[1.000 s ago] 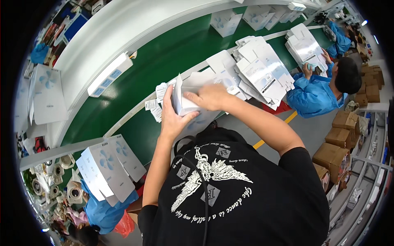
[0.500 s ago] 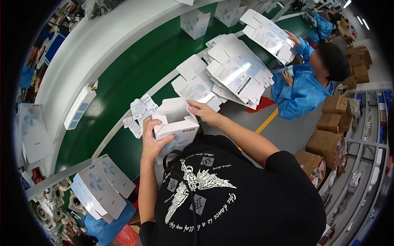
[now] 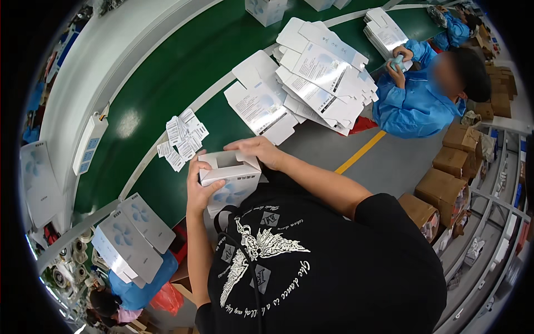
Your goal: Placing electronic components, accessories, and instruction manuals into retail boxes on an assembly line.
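Observation:
A white carton (image 3: 236,190) with pale blue print stands close against my body, and an opening still shows in its top. My left hand (image 3: 201,183) grips its left side, thumb across the front face and fingers behind. At the far right top edge, my right hand (image 3: 257,150) bends over the carton's flap, its fingertips partly hidden behind the rim. Just beyond the carton lies a loose pile of small white printed labels (image 3: 183,136). Flattened white cartons (image 3: 261,108) are stacked to the right of the labels.
A green conveyor belt (image 3: 150,94) curves along the far side, with a white power strip (image 3: 90,145) beyond it. At right, a co-worker in blue (image 3: 417,111) holds a small light-blue item. Folded cartons (image 3: 133,239) stand at left near another person. Brown boxes (image 3: 439,183) line the right.
The carton's raised top flap has been folded down, and my right hand has moved left along the rim. The co-worker has put down the flattened carton. My view has shifted slightly.

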A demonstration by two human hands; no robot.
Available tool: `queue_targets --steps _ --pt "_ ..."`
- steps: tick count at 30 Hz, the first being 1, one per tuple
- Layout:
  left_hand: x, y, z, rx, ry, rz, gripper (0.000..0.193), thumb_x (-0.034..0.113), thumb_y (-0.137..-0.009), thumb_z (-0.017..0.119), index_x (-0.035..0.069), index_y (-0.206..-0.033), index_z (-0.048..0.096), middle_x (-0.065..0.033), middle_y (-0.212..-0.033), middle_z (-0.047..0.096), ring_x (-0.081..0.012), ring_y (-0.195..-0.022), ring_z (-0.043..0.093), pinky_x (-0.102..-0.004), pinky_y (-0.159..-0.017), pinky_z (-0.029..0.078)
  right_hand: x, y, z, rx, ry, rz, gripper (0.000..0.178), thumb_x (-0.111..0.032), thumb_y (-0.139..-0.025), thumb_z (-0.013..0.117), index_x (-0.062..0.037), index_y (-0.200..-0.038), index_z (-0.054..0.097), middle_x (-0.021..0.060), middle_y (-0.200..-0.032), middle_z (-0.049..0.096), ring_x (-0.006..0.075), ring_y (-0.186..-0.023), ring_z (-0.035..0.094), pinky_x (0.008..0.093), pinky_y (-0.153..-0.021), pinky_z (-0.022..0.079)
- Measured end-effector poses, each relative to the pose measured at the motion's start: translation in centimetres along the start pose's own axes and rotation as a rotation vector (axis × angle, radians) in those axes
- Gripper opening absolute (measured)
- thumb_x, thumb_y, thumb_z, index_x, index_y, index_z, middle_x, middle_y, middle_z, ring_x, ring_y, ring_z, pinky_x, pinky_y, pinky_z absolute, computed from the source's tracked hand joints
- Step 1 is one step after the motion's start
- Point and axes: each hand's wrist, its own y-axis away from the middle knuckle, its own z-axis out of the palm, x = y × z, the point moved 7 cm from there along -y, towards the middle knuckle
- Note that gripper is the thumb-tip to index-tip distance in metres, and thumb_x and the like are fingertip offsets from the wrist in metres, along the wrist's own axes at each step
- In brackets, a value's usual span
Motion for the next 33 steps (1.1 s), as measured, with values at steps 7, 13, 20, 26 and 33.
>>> queue_targets --steps 7,13,20,26,33 --pt "-3.4 1.2 2.1 0.137 0.203 -0.182 0.099 0.029 -0.069 0.096 0.006 -0.15 0.043 -0.0217 -0.153 0.049 -0.0357 -0.139 0.051 -0.0455 -0.117 0.041 1.6 -2.3 -2.4 -0.038 0.776 0.007 0.066 -0.035 -0.066 0.1 -0.0019 -0.106 0.06 0.0131 -0.103 0.07 0.0245 -0.097 0.068 0.0375 -0.082 0.056" --pt "-7.5 4.3 3.1 -0.035 0.258 -0.281 0.125 0.032 -0.069 0.097 0.003 -0.165 0.022 -0.0198 -0.155 0.045 -0.0349 -0.14 0.049 -0.0452 -0.118 0.041 2.2 -2.4 -2.8 -0.071 0.82 -0.055 0.054 -0.031 -0.08 0.093 -0.0018 -0.112 0.062 0.0115 -0.107 0.071 0.0197 -0.099 0.068 0.0349 -0.087 0.055" --pt "-4.6 11.7 -5.5 0.45 -0.008 -0.216 0.126 0.036 -0.067 0.099 0.001 -0.163 0.027 -0.0164 -0.15 0.046 -0.0315 -0.137 0.049 -0.0434 -0.115 0.043 3.5 -1.8 -11.2 0.386 0.47 -0.089 0.029 -0.028 -0.104 0.068 -0.0004 -0.111 0.073 0.0063 -0.101 0.076 0.0181 -0.093 0.072 0.032 -0.087 0.056" --pt "15.9 14.5 -21.7 0.808 -0.364 0.082 0.111 0.036 -0.073 0.098 -0.001 -0.158 0.037 -0.012 -0.14 0.052 -0.0274 -0.129 0.055 -0.0406 -0.111 0.045 6.3 6.7 -20.3 0.612 0.378 -0.058 0.017 -0.017 -0.101 0.069 -0.0007 -0.097 0.072 0.0068 -0.089 0.074 0.0145 -0.078 0.068 0.029 -0.075 0.055" --pt "32.2 3.8 -34.5 0.93 -0.992 -0.092 0.094 0.056 -0.084 0.082 -0.004 -0.151 0.055 -0.028 -0.141 0.065 -0.0375 -0.121 0.07 -0.0441 -0.104 0.053 8.0 8.9 -19.1 0.639 0.762 -0.069 0.012 -0.013 -0.095 0.071 -0.0009 -0.096 0.072 0.0089 -0.086 0.074 0.0169 -0.076 0.069 0.0325 -0.074 0.057"
